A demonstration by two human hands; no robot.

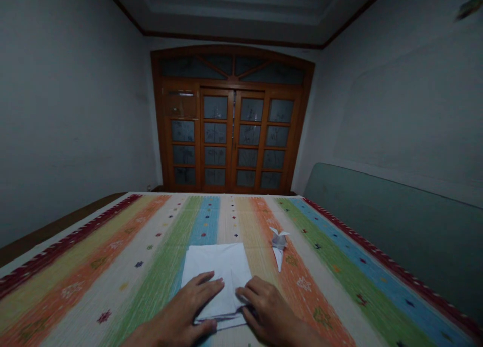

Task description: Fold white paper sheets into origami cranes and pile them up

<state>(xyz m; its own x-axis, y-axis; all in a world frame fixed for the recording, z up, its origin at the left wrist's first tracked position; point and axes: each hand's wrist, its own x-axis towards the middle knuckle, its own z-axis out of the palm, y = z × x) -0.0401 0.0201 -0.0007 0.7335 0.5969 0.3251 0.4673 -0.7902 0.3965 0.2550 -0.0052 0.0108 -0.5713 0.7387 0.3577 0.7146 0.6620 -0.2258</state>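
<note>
A folded sheet of white paper (211,266) lies on the striped cloth in front of me, with several layers showing along its near edge. My left hand (190,307) rests on its left side, fingers and thumb spread apart and pressing lightly on the surface. At the right side, my right hand (266,307) pinches a lifted flap of the paper between thumb and fingers. The flap stands partly raised near the middle. To the right of the paper sits a small folded paper figure (279,242) with pointed tips.
A colourful striped tablecloth (151,266) covers the table. A pale green bench back or panel (396,206) runs along the right side. Wooden doors with glass panes (234,136) stand beyond the far edge, between white walls.
</note>
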